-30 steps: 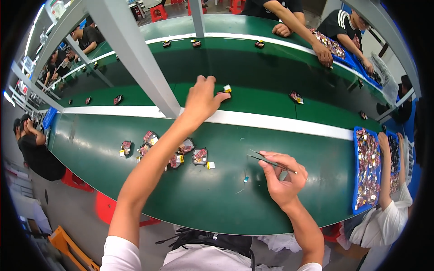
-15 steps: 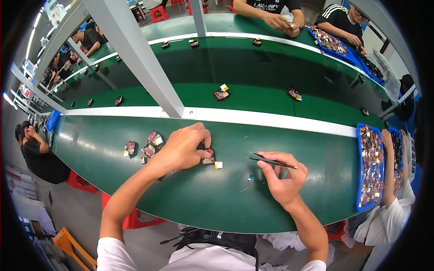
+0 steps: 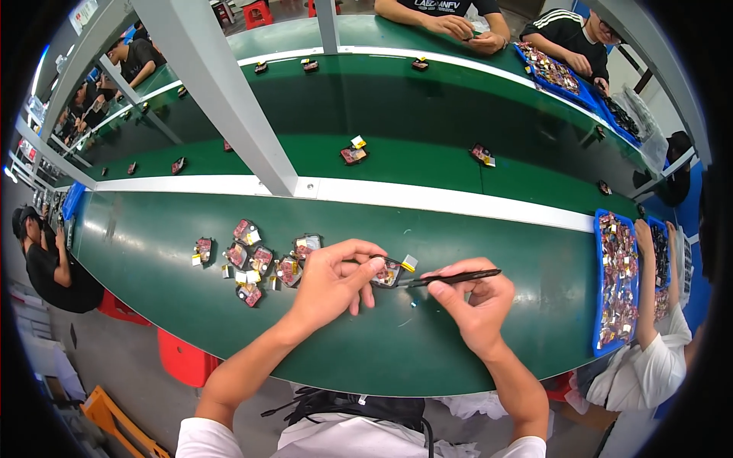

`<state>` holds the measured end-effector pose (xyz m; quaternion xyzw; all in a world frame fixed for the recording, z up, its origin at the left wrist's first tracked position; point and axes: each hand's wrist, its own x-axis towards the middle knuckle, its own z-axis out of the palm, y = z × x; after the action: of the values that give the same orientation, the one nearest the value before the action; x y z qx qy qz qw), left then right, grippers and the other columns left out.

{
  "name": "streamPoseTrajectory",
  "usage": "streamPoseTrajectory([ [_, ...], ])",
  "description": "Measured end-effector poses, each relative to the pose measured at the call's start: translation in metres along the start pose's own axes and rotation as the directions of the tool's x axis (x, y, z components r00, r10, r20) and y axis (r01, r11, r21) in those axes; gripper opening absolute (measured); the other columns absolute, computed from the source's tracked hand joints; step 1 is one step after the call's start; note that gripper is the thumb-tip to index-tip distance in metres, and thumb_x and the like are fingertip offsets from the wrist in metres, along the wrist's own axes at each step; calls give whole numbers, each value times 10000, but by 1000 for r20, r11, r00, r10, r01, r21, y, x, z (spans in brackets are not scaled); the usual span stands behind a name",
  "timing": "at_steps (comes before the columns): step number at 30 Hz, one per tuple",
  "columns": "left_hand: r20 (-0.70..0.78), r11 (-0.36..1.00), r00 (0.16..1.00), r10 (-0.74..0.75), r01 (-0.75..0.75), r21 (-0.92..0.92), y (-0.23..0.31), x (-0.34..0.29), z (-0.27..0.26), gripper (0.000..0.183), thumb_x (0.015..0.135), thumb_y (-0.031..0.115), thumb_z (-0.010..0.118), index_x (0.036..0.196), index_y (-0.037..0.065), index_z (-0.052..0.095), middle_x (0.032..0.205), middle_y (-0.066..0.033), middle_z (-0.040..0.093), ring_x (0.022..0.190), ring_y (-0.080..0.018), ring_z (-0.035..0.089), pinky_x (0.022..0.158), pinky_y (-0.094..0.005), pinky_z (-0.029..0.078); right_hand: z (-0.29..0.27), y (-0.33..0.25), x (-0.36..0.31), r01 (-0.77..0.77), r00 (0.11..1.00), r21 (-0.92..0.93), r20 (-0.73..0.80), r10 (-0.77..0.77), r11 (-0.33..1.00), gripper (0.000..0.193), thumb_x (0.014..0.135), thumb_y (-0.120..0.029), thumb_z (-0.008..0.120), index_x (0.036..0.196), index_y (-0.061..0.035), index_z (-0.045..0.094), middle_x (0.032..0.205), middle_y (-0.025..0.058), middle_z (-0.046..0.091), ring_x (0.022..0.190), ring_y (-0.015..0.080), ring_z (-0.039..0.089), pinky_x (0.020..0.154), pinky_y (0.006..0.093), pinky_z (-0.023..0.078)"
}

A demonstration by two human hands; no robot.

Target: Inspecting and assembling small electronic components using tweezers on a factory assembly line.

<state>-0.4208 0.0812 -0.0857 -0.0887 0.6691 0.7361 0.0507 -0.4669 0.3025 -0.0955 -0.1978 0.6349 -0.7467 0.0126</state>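
Between the fingertips of my left hand (image 3: 330,284) sits a small electronic assembly (image 3: 387,275), a dark housing with a reddish circuit board. A white and yellow piece (image 3: 409,263) sticks out at its upper right. My right hand (image 3: 479,304) pinches black tweezers (image 3: 462,278), whose tips reach the assembly's right side. Whether the tips grip anything there is too small to tell. Left of my left hand, several similar assemblies (image 3: 236,254) lie grouped on the green table (image 3: 504,336). A tiny blue piece (image 3: 414,303) rests on the table below the tweezers.
A white rail (image 3: 450,206) and a slanting grey post (image 3: 221,91) stand beyond my hands. Behind them runs a dark green conveyor (image 3: 412,99) carrying spaced-out assemblies. At the right is a blue tray (image 3: 598,290) full of assemblies, beside another person's arms (image 3: 649,298).
My left hand has lifted the assembly off the table and moved it right. The tweezers have come left to meet it. My view has shifted slightly, uncovering more grouped assemblies.
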Motion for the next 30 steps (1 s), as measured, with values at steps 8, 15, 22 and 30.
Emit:
streamPoseTrajectory([
  [8,-52,998,997,55,-56,-33,-13,-6,11,199,995,63,636,1146,-67,642,910,-96,705,652,-139,706,479,-230,509,6,6,-7,4,1000,-325,0,-4,946,168,799,41,814,933,13,717,650,-7,667,453,-23,427,444,180,268],
  [15,-65,988,988,139,-135,72,-16,-8,11,194,1000,55,630,1145,-73,639,909,-122,727,698,-161,726,544,-244,562,6,10,-7,76,997,-384,-2,-83,920,177,801,30,823,942,13,718,585,-39,599,445,-24,409,445,184,251],
  [22,-54,982,982,182,-178,66,-17,-9,12,201,985,28,640,1157,-76,642,920,-127,733,697,-162,729,542,-247,572,5,3,-4,-157,988,-137,-11,157,978,156,841,38,794,962,20,698,645,-50,593,505,-34,398,466,175,250],
  [30,-24,918,939,343,-330,221,-18,-8,13,190,955,-9,661,1130,-81,669,930,-146,736,696,-172,737,547,-250,582,4,1,-2,-239,971,-45,-9,239,970,133,858,73,762,962,31,690,676,-46,604,523,-38,400,471,172,254],
])
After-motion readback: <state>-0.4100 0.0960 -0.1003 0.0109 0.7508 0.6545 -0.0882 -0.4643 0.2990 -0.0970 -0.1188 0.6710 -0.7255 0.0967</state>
